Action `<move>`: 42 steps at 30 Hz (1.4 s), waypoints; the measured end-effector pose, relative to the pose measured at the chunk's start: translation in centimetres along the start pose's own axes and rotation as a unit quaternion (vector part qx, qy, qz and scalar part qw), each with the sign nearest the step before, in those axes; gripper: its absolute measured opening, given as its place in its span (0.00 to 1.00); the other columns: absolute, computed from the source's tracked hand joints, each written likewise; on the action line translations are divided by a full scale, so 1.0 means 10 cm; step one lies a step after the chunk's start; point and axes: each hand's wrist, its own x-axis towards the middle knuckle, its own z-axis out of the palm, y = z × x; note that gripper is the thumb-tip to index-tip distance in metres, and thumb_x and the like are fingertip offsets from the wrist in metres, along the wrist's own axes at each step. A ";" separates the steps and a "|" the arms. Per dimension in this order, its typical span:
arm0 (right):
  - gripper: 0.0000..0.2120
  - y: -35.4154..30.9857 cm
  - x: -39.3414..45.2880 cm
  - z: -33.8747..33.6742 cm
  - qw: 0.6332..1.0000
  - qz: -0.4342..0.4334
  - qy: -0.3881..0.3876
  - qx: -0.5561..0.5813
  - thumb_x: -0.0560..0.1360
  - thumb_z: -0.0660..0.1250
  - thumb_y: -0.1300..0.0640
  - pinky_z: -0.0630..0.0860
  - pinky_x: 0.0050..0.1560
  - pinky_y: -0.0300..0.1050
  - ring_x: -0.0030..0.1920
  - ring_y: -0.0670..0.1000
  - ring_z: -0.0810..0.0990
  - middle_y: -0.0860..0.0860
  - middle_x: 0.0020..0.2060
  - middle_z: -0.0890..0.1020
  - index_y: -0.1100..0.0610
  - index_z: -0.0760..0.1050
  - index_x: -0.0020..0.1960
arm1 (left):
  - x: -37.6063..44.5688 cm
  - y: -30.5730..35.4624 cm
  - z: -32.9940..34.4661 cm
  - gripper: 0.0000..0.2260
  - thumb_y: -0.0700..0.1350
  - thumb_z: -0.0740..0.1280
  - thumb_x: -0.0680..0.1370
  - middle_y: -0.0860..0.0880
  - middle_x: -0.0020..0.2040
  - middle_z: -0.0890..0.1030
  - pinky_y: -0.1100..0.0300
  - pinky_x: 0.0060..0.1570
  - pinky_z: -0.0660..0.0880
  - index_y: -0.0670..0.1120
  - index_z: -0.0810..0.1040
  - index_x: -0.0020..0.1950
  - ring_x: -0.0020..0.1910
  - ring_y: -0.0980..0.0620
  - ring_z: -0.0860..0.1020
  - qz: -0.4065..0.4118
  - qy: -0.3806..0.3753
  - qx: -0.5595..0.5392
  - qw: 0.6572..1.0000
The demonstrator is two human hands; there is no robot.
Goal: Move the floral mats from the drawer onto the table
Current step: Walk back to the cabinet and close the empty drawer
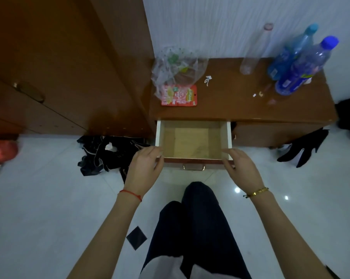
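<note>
Drawer [193, 140] pulled open below worktop [240, 105]. Pale floral mats [191, 143] lie flat inside, just ahead of both hands. Left hand [145, 168] and right hand [241, 168] rest at front corners, fingers loosely spread, holding nothing. Mats roughly midway between them.

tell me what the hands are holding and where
Both hands, left and right, rest on the open drawer at its front corners; neither holds the mat inside.

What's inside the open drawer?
A pale flat mat lies on the bottom of the drawer; its pattern is too faint to make out. Nothing else shows inside. Anything under the mat is hidden. Both hands are at the drawer's front corners.
</note>
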 end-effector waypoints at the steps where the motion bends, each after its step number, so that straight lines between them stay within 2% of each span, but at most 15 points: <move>1: 0.09 0.12 0.06 0.20 1.000 -0.001 0.005 0.002 0.78 0.63 0.58 0.79 0.43 0.56 0.46 0.57 0.77 0.58 0.46 0.79 0.62 0.76 0.53 | 0.02 -0.13 0.22 0.09 0.40 0.66 0.77 0.46 0.47 0.81 0.49 0.53 0.77 0.41 0.79 0.57 0.47 0.47 0.79 0.001 0.004 0.008 1.000; 3: 0.09 0.36 0.19 0.60 1.000 -0.013 0.017 0.002 0.78 0.63 0.59 0.79 0.43 0.56 0.47 0.57 0.77 0.58 0.46 0.79 0.62 0.75 0.55 | 0.08 -0.38 0.68 0.10 0.44 0.63 0.79 0.46 0.49 0.81 0.51 0.55 0.75 0.41 0.79 0.56 0.49 0.47 0.78 0.007 0.003 0.025 1.000; 6: 0.10 0.66 0.33 1.11 0.999 -0.041 0.031 0.001 0.78 0.64 0.58 0.78 0.45 0.55 0.49 0.56 0.77 0.57 0.48 0.79 0.61 0.75 0.57 | 0.15 -0.73 1.31 0.17 0.51 0.57 0.79 0.46 0.51 0.81 0.54 0.58 0.72 0.42 0.78 0.55 0.53 0.48 0.78 0.024 0.000 0.028 0.999; 10: 0.17 0.92 0.36 1.55 0.995 -0.075 0.065 0.004 0.77 0.65 0.51 0.76 0.53 0.47 0.54 0.53 0.77 0.54 0.52 0.80 0.58 0.74 0.62 | 0.18 -1.03 1.88 0.17 0.54 0.61 0.79 0.48 0.54 0.81 0.56 0.61 0.70 0.45 0.78 0.60 0.56 0.49 0.77 0.050 0.038 0.008 0.998; 15: 0.21 1.11 0.35 1.88 0.986 -0.134 0.095 -0.026 0.76 0.65 0.44 0.74 0.56 0.46 0.53 0.53 0.77 0.54 0.51 0.80 0.59 0.76 0.60 | 0.13 -1.28 2.29 0.15 0.54 0.66 0.78 0.50 0.53 0.82 0.54 0.60 0.71 0.47 0.79 0.59 0.56 0.50 0.78 0.094 0.083 0.016 0.992; 18: 0.21 1.18 0.37 1.97 0.977 -0.156 0.133 -0.054 0.77 0.63 0.43 0.72 0.55 0.42 0.51 0.53 0.77 0.54 0.49 0.80 0.60 0.77 0.57 | 0.10 -1.38 2.42 0.14 0.53 0.66 0.78 0.50 0.52 0.82 0.55 0.59 0.71 0.47 0.79 0.59 0.54 0.49 0.79 0.113 0.118 0.032 0.986; 22: 0.21 1.20 0.41 2.03 0.974 -0.148 0.158 -0.060 0.76 0.61 0.42 0.74 0.49 0.47 0.47 0.54 0.77 0.53 0.44 0.80 0.60 0.77 0.52 | 0.12 -1.43 2.47 0.14 0.53 0.65 0.79 0.50 0.51 0.82 0.56 0.59 0.70 0.47 0.79 0.60 0.53 0.49 0.78 0.123 0.133 0.043 0.983; 34: 0.18 1.19 1.00 1.97 0.968 -0.136 0.196 -0.079 0.76 0.63 0.44 0.75 0.48 0.49 0.47 0.55 0.76 0.54 0.45 0.79 0.59 0.76 0.54 | 0.76 -1.48 2.49 0.14 0.53 0.65 0.79 0.50 0.53 0.81 0.59 0.59 0.67 0.48 0.78 0.61 0.54 0.50 0.77 0.118 0.161 0.030 0.979; 37: 0.16 1.15 1.08 1.98 0.952 -0.143 0.258 -0.080 0.77 0.66 0.48 0.76 0.52 0.48 0.51 0.54 0.77 0.55 0.48 0.80 0.60 0.76 0.56 | 0.90 -1.47 2.52 0.14 0.52 0.65 0.79 0.50 0.56 0.81 0.56 0.62 0.68 0.47 0.77 0.62 0.57 0.50 0.77 0.115 0.176 0.020 0.977; 39: 0.12 1.11 1.02 2.06 0.929 -0.151 0.331 -0.066 0.77 0.68 0.52 0.75 0.54 0.43 0.51 0.52 0.78 0.55 0.48 0.81 0.60 0.77 0.55 | 0.89 -1.43 2.57 0.14 0.48 0.66 0.79 0.49 0.59 0.80 0.56 0.65 0.69 0.45 0.77 0.63 0.60 0.50 0.76 0.121 0.207 0.014 0.971; 41: 0.09 1.10 0.93 2.19 0.915 -0.144 0.375 -0.044 0.77 0.69 0.55 0.71 0.50 0.37 0.47 0.51 0.76 0.54 0.45 0.80 0.61 0.77 0.51 | 0.79 -1.35 2.67 0.14 0.45 0.67 0.79 0.48 0.60 0.79 0.55 0.65 0.70 0.44 0.77 0.64 0.62 0.50 0.75 0.135 0.249 0.000 0.959; 42: 0.08 1.11 0.88 2.27 0.918 -0.139 0.370 -0.036 0.77 0.69 0.55 0.70 0.48 0.36 0.46 0.50 0.76 0.54 0.44 0.80 0.61 0.77 0.50 | 0.72 -1.32 2.75 0.13 0.44 0.67 0.78 0.47 0.59 0.80 0.54 0.63 0.72 0.44 0.77 0.63 0.60 0.50 0.76 0.146 0.262 -0.004 0.954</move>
